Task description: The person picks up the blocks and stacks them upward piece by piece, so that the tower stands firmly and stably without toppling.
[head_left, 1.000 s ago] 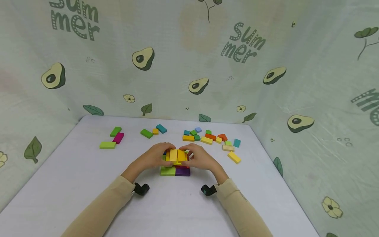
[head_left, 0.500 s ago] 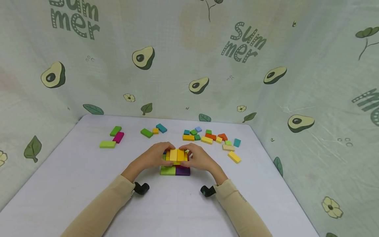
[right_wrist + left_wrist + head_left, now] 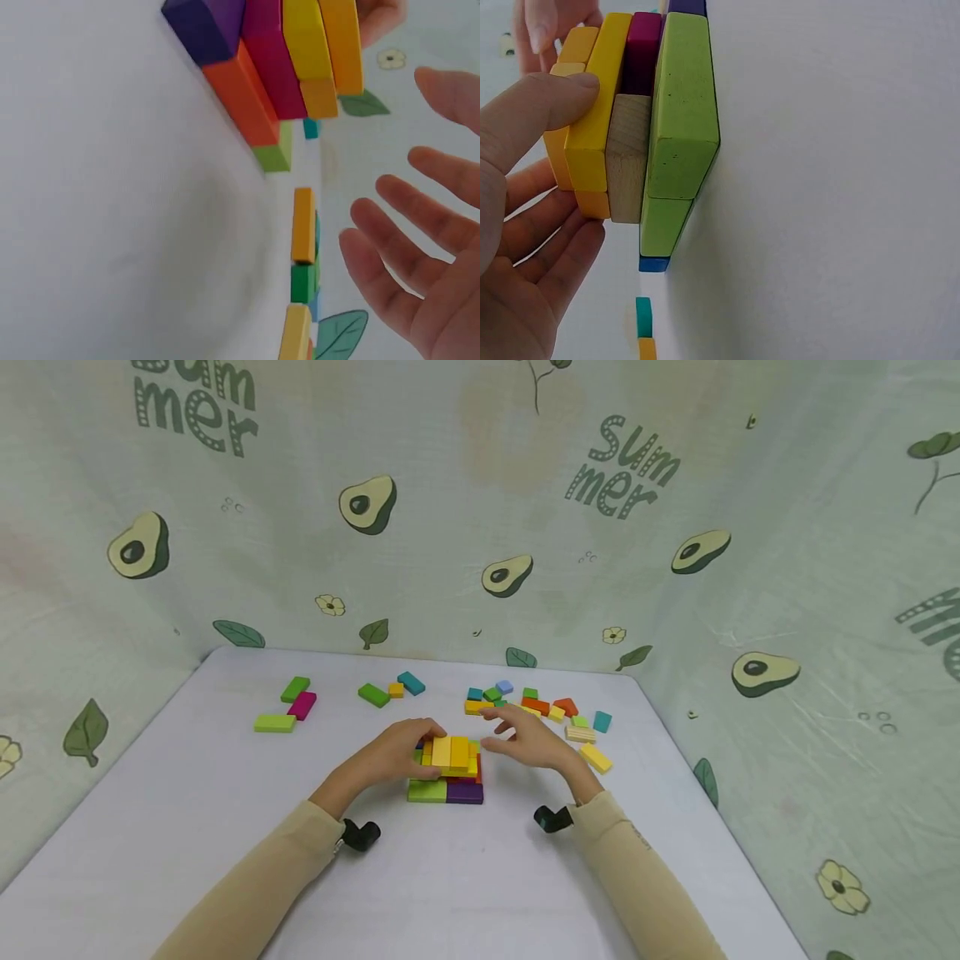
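Observation:
A layered stack of blocks stands mid-table, with a light green block (image 3: 427,792) and a purple block (image 3: 465,793) at its near base and two yellow blocks (image 3: 450,752) side by side on top. My left hand (image 3: 390,754) holds the stack's upper left side; in the left wrist view its thumb lies on a yellow block (image 3: 600,112), above a plain wooden block (image 3: 628,157). Off to the stack's right, my right hand (image 3: 531,739) is raised with spread fingers, holding nothing. The right wrist view has an orange-red block (image 3: 241,94) and a magenta block (image 3: 270,64) in the stack.
Loose blocks lie behind and right of the stack, among them a yellow block (image 3: 596,758) and a teal block (image 3: 602,721). Farther left are a light green block (image 3: 275,723), a magenta block (image 3: 302,705) and several others. A patterned cloth (image 3: 435,552) hangs behind the table.
My right hand has let go of the top blocks and moved right and away from me. The two top yellow blocks, apart at first, now stand together. My left hand stays at the stack.

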`<state>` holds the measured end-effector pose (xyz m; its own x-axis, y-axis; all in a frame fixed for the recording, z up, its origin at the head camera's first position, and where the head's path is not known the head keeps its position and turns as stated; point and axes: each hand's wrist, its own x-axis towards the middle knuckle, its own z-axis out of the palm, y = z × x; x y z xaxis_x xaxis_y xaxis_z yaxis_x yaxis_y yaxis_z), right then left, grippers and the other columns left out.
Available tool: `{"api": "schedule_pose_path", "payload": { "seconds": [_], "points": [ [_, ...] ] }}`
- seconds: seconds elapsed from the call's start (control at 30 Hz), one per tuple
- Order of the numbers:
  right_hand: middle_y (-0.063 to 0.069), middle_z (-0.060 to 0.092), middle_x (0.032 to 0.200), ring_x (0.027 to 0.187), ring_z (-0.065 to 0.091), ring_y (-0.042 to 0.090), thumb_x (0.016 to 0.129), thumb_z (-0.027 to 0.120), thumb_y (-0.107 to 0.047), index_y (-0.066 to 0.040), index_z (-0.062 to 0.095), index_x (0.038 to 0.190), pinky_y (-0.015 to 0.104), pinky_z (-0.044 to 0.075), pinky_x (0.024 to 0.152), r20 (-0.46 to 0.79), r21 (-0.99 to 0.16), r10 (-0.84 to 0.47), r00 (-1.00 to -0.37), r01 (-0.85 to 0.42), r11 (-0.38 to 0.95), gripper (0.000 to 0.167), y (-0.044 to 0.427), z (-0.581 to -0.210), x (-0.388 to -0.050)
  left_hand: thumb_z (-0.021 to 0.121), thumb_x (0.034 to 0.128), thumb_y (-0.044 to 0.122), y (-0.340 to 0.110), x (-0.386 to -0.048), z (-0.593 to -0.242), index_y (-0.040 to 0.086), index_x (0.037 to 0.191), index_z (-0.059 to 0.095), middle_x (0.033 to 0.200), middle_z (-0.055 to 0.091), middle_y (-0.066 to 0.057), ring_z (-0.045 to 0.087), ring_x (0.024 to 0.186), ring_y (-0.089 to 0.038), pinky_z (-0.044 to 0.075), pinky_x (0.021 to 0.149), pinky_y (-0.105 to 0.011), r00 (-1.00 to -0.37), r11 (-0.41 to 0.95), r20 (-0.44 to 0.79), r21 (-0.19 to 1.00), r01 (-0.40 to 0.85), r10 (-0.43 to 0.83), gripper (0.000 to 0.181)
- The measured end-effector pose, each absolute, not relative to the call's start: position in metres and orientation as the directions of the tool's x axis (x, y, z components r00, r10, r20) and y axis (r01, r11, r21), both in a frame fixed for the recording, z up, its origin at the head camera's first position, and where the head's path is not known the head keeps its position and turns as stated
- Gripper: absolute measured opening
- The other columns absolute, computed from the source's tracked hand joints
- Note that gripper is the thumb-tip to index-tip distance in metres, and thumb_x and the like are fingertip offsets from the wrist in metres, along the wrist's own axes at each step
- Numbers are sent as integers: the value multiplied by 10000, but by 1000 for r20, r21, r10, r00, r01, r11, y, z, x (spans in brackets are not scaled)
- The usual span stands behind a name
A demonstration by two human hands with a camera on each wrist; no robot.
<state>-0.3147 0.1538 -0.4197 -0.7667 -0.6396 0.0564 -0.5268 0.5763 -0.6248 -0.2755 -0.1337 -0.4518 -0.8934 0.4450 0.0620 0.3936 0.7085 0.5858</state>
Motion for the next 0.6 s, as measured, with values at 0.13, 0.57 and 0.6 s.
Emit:
{"api": "schedule_pose_path", "payload": {
  "seconds": [0.13,0.57,0.6],
  "points": [
    [181,567,1509,1246,617,372,1040,710,-276,-75,512,1566,468,587,1012,51,-543,-616,-786,-539,644,597,158,-422,-340,910,864,305,-133,-276,-453,142,1386,628,1299,674,-19,592,1207,-224,498,1142,-484,-900,717,48,587,377,434,616],
    [140,566,1543,1359,463,392,1038,705,-226,-106,599,1510,525,438,1154,6,-303,-544,-839,-520,799,498,132,-444,-389,915,859,310,-132,-276,-455,147,1388,630,1294,675,-16,595,1197,-214,504,1138,-455,-908,723,49,588,363,417,623],
    [130,576,1532,1335,472,378,1038,706,-231,-116,614,1499,507,447,1139,4,-287,-537,-844,-515,808,483,131,-446,-391,915,860,311,-132,-277,-454,148,1388,630,1296,675,-15,595,1200,-213,502,1140,-455,-908,723,49,588,364,417,622]
  ]
}}
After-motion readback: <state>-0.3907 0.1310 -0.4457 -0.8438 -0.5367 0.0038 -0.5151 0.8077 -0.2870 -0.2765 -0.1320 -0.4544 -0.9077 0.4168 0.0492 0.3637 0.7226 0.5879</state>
